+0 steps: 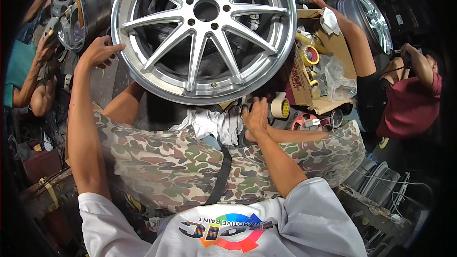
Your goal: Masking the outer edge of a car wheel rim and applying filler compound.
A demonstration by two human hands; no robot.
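Note:
A large silver multi-spoke wheel rim fills the top centre in front of me. At its left edge my left hand is open, fingers apart and slightly bent, index fingertip at the rim's outer lip. My right hand is below the rim, fingers extended and apart from the thumb, beside a roll of cream masking tape; its fingertips are small and partly shadowed. Bunched white cloth lies between my legs, just left of my right hand.
A cardboard box of tape rolls and crumpled plastic stands right, near a red tool. Co-workers sit left and right beside more wheels. Another person's arm reaches behind the box. Metal parts lie lower right.

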